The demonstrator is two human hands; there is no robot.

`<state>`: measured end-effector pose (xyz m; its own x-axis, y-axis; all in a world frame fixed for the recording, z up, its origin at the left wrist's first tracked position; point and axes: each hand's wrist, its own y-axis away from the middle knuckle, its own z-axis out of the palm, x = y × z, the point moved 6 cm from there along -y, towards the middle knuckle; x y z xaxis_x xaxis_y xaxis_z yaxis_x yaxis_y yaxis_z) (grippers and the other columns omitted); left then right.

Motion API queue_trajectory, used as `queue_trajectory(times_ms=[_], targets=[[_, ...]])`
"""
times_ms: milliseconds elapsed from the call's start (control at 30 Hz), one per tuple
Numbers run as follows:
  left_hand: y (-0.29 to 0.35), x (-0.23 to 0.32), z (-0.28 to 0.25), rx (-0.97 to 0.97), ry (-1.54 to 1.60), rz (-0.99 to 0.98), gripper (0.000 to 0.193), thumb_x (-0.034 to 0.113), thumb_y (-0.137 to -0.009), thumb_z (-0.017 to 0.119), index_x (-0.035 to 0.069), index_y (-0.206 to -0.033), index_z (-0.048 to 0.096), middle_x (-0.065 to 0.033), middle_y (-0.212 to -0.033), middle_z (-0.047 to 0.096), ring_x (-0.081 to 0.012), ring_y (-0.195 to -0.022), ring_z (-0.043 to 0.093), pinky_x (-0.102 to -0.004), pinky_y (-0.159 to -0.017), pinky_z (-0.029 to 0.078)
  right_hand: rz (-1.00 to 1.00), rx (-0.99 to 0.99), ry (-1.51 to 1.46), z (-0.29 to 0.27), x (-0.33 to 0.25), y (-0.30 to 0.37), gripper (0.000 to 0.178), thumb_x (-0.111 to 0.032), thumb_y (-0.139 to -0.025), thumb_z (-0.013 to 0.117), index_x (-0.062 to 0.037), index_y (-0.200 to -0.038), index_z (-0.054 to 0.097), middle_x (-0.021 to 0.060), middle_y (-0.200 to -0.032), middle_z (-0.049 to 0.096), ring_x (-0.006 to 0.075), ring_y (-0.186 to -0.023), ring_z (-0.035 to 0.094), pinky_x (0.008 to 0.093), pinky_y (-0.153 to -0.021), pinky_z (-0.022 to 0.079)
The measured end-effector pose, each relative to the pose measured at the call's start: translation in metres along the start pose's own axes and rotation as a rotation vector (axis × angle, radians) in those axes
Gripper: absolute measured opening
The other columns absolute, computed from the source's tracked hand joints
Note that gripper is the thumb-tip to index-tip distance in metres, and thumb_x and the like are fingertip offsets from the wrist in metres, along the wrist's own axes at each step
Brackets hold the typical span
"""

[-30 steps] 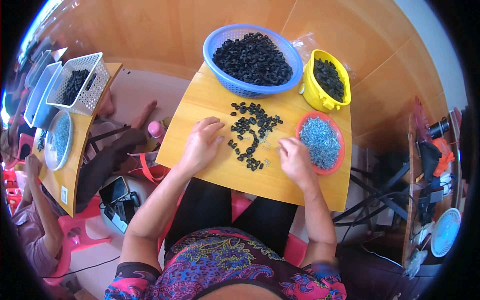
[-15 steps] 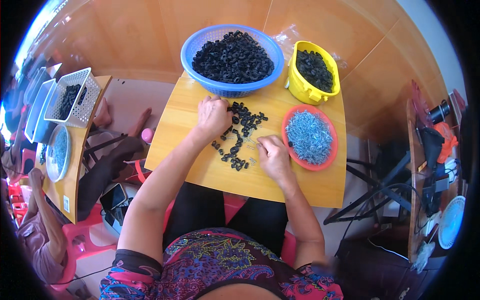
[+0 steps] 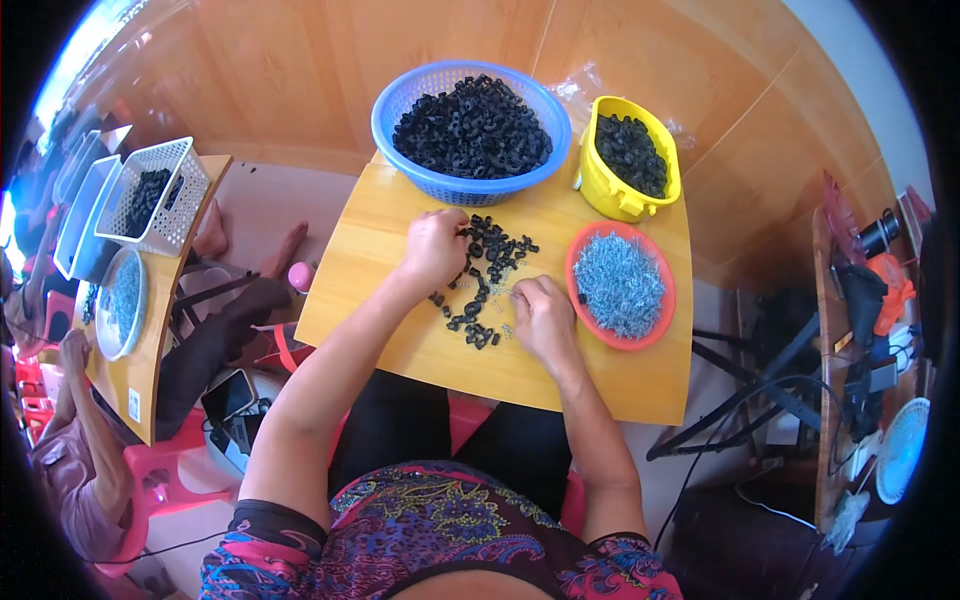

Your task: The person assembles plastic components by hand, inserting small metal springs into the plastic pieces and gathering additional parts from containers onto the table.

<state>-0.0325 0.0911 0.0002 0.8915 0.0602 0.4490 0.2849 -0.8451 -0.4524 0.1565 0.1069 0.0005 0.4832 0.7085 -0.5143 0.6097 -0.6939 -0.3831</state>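
Note:
Small black plastic parts [image 3: 489,245] lie in a loose pile on the wooden table [image 3: 400,330], with tiny silvery metal pieces scattered among them. At the pile's upper left is my left hand [image 3: 437,247], its fingers curled together against the black parts; whatever they grip is hidden. My right hand [image 3: 545,315] rests to the right of the pile with thumb and forefinger pinched by the metal pieces. Anything in that pinch is too small to make out. Close by on the right, an orange-red tray [image 3: 574,292] holds a heap of small silvery-blue metal pieces.
A blue basket [image 3: 440,188] and a yellow tub [image 3: 612,200], both full of black parts, stand at the far side by the wall. Leftward, another person's arm [image 3: 90,390] rests at a second table [image 3: 185,290] with baskets. A shelf with a fan [image 3: 903,450] is at right.
The view has tilted slightly, so the table sits a little lower. My right hand has shifted slightly left toward the pile; my left hand stays by the black parts.

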Motion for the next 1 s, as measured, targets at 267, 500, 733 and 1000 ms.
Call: queue_trajectory(times_ms=[267, 500, 733, 1000], targets=[[0.076, 0.003, -0.049, -0.276, 1.852, -0.810, 0.029, -0.001, -0.089, 0.051, -0.001, -0.118, 0.055, -0.0120, -0.090, 0.062, -0.0174, -0.071, 0.059, -0.0275, -0.066, 0.048, 0.149, 0.010, -0.588, -0.010, -0.024, 0.003, 0.006, -0.004, -0.083, 0.063, 0.0008, -0.086, 0.060, 0.0112, -0.076, 0.058, 0.0202, -0.064, 0.056, 0.0304, -0.059, 0.045], [0.110, 0.005, -0.055, -0.202, 2.003, -0.830, 0.021, 0.002, -0.094, 0.045, -0.002, -0.112, 0.056, -0.0165, -0.093, 0.063, -0.0188, -0.069, 0.059, -0.0300, -0.070, 0.051, 0.008, -0.047, -0.673, -0.007, -0.101, 0.004, 0.007, -0.004, -0.088, 0.060, 0.0027, -0.087, 0.059, 0.0037, -0.078, 0.054, 0.0094, -0.065, 0.049, 0.0227, -0.058, 0.040], [0.117, 0.001, -0.049, -0.190, 2.151, -0.825, 0.020, 0.003, -0.093, 0.049, 0.000, -0.110, 0.056, -0.0130, -0.093, 0.063, -0.0179, -0.072, 0.061, -0.0302, -0.071, 0.051, -0.022, -0.032, -0.607, 0.006, -0.120, 0.011, 0.007, -0.003, -0.087, 0.062, 0.0028, -0.088, 0.060, 0.0058, -0.079, 0.056, 0.0111, -0.065, 0.051, 0.0234, -0.058, 0.042], [0.127, -0.003, -0.048, -0.165, 2.151, -0.773, 0.015, 0.001, -0.091, 0.051, 0.001, -0.105, 0.057, -0.0103, -0.094, 0.064, -0.0168, -0.075, 0.063, -0.0284, -0.072, 0.051, -0.018, 0.021, -0.590, 0.011, -0.123, 0.014, 0.006, -0.001, -0.086, 0.063, 0.0031, -0.088, 0.059, 0.0055, -0.079, 0.056, 0.0102, -0.065, 0.051, 0.0225, -0.058, 0.042]])
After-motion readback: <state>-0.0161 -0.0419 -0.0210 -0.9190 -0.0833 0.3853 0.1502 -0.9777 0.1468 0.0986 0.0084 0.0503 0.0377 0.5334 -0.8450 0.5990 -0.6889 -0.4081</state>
